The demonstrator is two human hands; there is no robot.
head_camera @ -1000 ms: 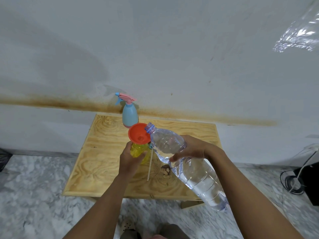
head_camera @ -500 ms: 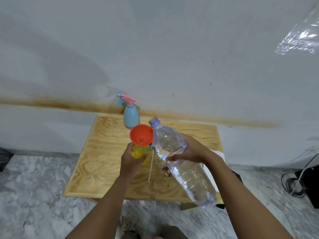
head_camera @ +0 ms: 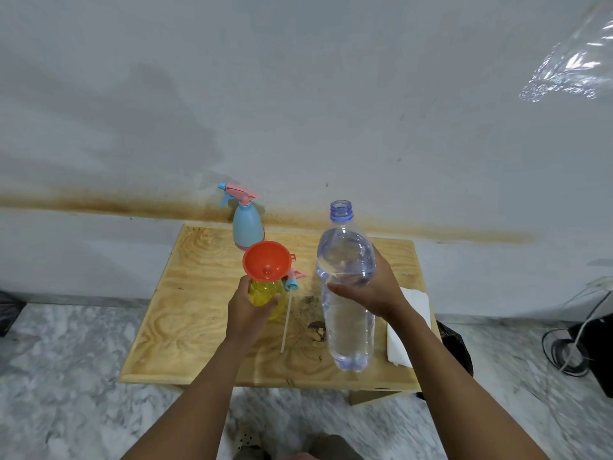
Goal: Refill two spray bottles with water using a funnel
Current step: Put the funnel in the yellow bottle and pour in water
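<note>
A small wooden tabletop stood against a stained white wall. At its back edge, left of centre, a blue spray bottle with a pink trigger head stood upright, apart from both hands.

Nearer the middle, the left hand gripped a yellow spray bottle. Its fingers and thumb were curled closely around the body from the near side. An orange funnel sat in that bottle's neck with its wide mouth tilted toward the camera.

Just right of the yellow bottle, a removed sprayer head, blue and pink, lay on the tabletop. Its thin white tube pointed toward the front edge.

Further right, the right hand held a large clear water bottle, upright, uncapped and mostly full. The thumb lay across the near face and the fingers wrapped behind. Whether its base touched the tabletop could not be told.

A white paper napkin lay at the right edge, partly under the right forearm.
</note>
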